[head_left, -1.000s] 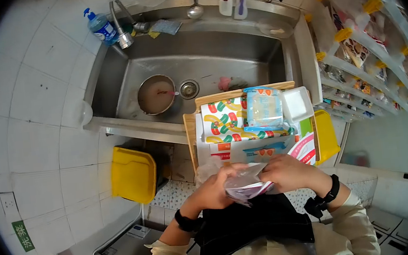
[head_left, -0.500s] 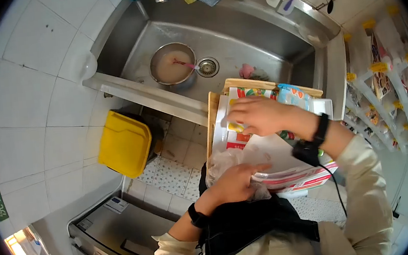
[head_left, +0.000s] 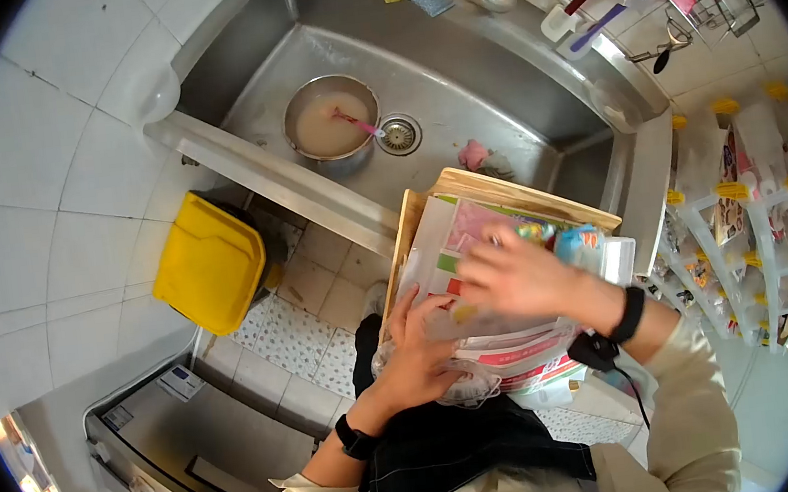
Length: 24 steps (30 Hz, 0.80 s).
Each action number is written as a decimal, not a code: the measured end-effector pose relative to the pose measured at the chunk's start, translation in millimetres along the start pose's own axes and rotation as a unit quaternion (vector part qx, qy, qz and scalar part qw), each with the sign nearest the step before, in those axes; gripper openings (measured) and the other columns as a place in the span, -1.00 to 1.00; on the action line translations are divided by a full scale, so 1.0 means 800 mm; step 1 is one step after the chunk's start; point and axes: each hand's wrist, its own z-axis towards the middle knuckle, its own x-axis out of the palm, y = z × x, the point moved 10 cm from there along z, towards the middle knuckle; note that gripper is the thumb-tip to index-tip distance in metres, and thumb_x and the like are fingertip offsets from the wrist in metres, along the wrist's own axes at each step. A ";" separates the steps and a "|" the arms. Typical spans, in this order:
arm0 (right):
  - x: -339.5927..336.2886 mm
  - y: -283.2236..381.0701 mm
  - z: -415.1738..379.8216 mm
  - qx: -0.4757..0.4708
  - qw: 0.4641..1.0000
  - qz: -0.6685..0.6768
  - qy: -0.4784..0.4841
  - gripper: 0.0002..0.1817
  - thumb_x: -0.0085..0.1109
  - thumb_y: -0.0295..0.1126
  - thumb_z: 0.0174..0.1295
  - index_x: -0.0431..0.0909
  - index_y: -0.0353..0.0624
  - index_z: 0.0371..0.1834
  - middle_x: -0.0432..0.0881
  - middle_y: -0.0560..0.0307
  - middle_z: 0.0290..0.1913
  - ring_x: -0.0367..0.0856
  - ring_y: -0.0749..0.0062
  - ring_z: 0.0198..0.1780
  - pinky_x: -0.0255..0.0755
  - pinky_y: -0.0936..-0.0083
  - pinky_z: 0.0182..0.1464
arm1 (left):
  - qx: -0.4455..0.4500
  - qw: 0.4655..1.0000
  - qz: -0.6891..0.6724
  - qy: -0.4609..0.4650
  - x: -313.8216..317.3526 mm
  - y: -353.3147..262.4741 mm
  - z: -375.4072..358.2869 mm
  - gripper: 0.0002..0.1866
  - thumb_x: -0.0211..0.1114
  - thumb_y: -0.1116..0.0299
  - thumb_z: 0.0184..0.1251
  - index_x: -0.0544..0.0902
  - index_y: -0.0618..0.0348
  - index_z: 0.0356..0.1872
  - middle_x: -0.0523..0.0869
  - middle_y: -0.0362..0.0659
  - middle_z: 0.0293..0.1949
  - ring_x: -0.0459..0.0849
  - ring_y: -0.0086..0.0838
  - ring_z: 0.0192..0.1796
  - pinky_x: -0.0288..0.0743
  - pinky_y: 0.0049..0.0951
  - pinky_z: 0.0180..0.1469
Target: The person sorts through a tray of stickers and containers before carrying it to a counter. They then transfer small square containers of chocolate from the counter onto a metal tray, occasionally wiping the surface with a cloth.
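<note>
A wooden box in front of me holds a stack of flat printed packages, with red, green and white on them. My left hand lies on the near left part of the stack, fingers spread, beside crumpled clear plastic. Over the middle of the box hovers my right hand, its fingers bent and smeared by motion; whether it holds anything I cannot tell. A blue packet lies just to its right. Near my apron, pink-and-white package edges stick up.
Behind the box is a steel sink with a metal pot of cloudy liquid, a drain and a pink scrap. A yellow-lidded bin stands left, above a steel appliance. Hanging packets line the right.
My left hand has moved up and left onto the packages, fingers spreading. My right hand has shifted toward me, and a pink-patterned package shows at the box's far side. The view has tilted slightly.
</note>
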 end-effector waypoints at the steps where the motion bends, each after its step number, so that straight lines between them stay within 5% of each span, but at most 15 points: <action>1: -0.005 0.024 -0.004 -0.028 0.999 0.009 0.017 -0.93 0.10 -0.36 -0.15 0.50 -0.03 -0.55 0.35 0.26 -0.41 0.40 0.41 -0.22 0.22 0.36 -0.01 | 0.008 0.999 -0.023 -0.027 -0.006 0.000 0.000 -0.69 0.37 0.45 -0.34 0.65 0.12 -0.39 0.30 -0.04 0.20 0.05 -0.03 0.34 -0.10 0.00 0.30; 2: -0.007 0.045 -0.009 -0.054 0.998 0.017 0.033 -0.96 0.06 -0.38 -0.13 0.49 -0.04 -0.58 0.34 0.26 -0.45 0.41 0.43 -0.27 0.25 0.40 -0.02 | 0.007 0.999 -0.024 -0.026 -0.003 0.006 -0.002 -0.69 0.37 0.45 -0.34 0.65 0.12 -0.39 0.30 -0.04 0.20 0.05 -0.03 0.34 -0.10 0.00 0.30; 4: -0.006 0.076 -0.020 -0.064 0.997 0.018 0.028 -0.98 0.06 -0.39 -0.13 0.46 -0.02 -0.59 0.37 0.27 -0.43 0.43 0.46 -0.24 0.25 0.39 -0.02 | 0.018 0.984 -0.162 0.068 0.025 0.014 -0.006 -0.69 0.33 0.50 -0.28 0.64 0.13 -0.34 0.39 0.01 0.13 0.30 -0.02 0.22 0.21 -0.13 0.17; 9: -0.012 0.057 -0.019 -0.035 0.992 0.117 -0.026 -0.95 0.07 -0.39 -0.04 0.46 -0.05 -0.49 0.45 0.22 -0.34 0.47 0.40 -0.14 0.29 0.39 -0.02 | -0.070 0.971 -0.161 0.165 0.053 0.031 -0.024 -0.67 0.27 0.55 -0.18 0.59 0.19 -0.24 0.57 0.03 -0.15 0.56 -0.08 -0.11 0.44 -0.32 -0.13; 11: -0.035 -0.014 -0.025 0.166 0.936 0.279 -0.134 -0.83 0.10 -0.37 0.03 0.46 -0.11 -0.30 0.48 0.11 -0.23 0.47 0.22 -0.09 0.29 0.32 0.04 | -0.061 0.974 -0.147 0.158 0.056 0.034 -0.024 -0.65 0.27 0.55 -0.15 0.56 0.21 -0.20 0.60 0.02 -0.24 0.59 -0.10 -0.20 0.46 -0.36 -0.21; 13: 0.004 -0.084 -0.045 0.320 0.886 0.302 -0.144 -0.66 0.15 -0.33 0.03 0.40 -0.17 -0.12 0.48 0.00 -0.13 0.45 0.06 -0.05 0.27 0.23 0.10 | -0.067 0.976 -0.129 0.163 0.057 0.036 -0.024 -0.64 0.29 0.53 -0.12 0.54 0.22 -0.17 0.60 0.02 -0.30 0.59 -0.10 -0.24 0.45 -0.34 -0.22; 15: 0.066 -0.135 -0.078 0.464 0.860 0.205 -0.044 -0.59 0.17 -0.31 0.03 0.37 -0.18 -0.04 0.48 -0.08 -0.11 0.46 0.02 -0.05 0.25 0.19 0.11 | -0.059 0.978 -0.141 0.145 0.053 0.029 -0.020 -0.64 0.31 0.52 -0.11 0.53 0.22 -0.17 0.60 0.01 -0.31 0.59 -0.10 -0.24 0.45 -0.35 -0.23; 18: 0.086 -0.138 -0.086 0.441 0.895 0.063 -0.016 -0.49 0.20 -0.26 0.01 0.32 -0.25 0.01 0.45 -0.15 -0.11 0.40 0.00 0.02 0.26 0.18 0.09 | -0.076 0.978 -0.137 0.137 0.051 0.032 -0.021 -0.60 0.33 0.50 -0.09 0.52 0.24 -0.11 0.61 0.01 -0.26 0.60 -0.12 -0.18 0.46 -0.37 -0.16; 22: 0.118 -0.136 -0.098 0.515 0.826 0.201 0.109 -0.47 0.22 -0.26 -0.01 0.31 -0.30 -0.01 0.41 -0.14 -0.08 0.31 -0.04 0.08 0.25 0.17 0.08 | -0.120 0.981 -0.085 0.123 0.045 0.038 -0.021 -0.50 0.37 0.45 -0.07 0.42 0.23 -0.03 0.55 0.03 -0.16 0.57 -0.08 -0.17 0.46 -0.29 -0.17; 24: 0.113 -0.131 -0.086 0.453 0.876 0.107 0.127 -0.43 0.26 -0.24 -0.04 0.30 -0.33 -0.01 0.39 -0.12 -0.07 0.26 -0.06 0.09 0.25 0.16 0.06 | -0.132 0.981 -0.079 0.115 0.041 0.033 -0.020 -0.42 0.37 0.41 -0.04 0.35 0.22 0.06 0.51 0.06 -0.06 0.54 -0.05 -0.08 0.44 -0.28 -0.08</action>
